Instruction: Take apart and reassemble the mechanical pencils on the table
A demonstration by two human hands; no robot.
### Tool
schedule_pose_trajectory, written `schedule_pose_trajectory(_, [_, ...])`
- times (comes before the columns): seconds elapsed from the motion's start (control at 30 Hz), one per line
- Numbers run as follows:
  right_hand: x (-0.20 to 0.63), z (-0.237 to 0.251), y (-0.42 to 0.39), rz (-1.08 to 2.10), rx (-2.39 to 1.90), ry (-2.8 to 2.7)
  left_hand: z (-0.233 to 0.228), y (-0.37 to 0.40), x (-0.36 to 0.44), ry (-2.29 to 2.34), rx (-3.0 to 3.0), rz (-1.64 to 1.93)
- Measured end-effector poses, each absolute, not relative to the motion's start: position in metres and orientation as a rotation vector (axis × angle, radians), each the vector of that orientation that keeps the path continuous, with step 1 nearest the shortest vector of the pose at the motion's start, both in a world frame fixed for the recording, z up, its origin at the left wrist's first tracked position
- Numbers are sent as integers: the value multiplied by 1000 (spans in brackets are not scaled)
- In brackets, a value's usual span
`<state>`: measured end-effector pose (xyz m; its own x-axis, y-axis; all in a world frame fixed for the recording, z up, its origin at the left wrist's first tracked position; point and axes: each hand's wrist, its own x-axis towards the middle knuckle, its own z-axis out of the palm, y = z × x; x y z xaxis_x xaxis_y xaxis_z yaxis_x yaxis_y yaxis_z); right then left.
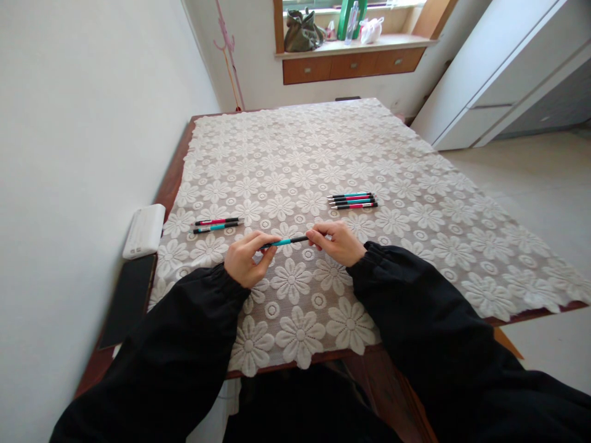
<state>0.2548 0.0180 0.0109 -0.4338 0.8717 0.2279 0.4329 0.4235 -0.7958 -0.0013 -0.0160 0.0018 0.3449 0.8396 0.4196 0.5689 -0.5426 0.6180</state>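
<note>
Holding a teal pen (285, 242) level just above the lace cloth (323, 184) near the bench's (173, 178) near edge — one hand at each end. Left hand (247, 258) fingers pinching the pen's left end, right hand (336, 241) fingers pinching its right end; pen runs left-right between them, slightly higher at the right. Black sleeves (415, 295) on both arms, cuffs gathered at the wrists.

Left of the hands, a little farther: two pens (218, 224) lying side by side on the cloth, one red, one teal, roughly parallel to the held pen. Right and farther: a group of four pens (353, 200) laid close together, parallel — teal and red barrels mixed, exact order hard to read.

Left bench edge, off the cloth: dark flat phone (129, 298) near, white box-shaped item (144, 231) just beyond it, touching or nearly so, against the wall.

Far: window ledge with drawers (351, 64), a green-grey bag (301, 32), bottles (351, 18) and a white bag (370, 29).
</note>
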Motion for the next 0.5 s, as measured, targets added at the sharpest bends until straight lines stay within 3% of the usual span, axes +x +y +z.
schedule_pose_trajectory(0.5, [256, 10, 19, 834, -1140, -1903, 7, -13, 0, 1470, 2092, 1095])
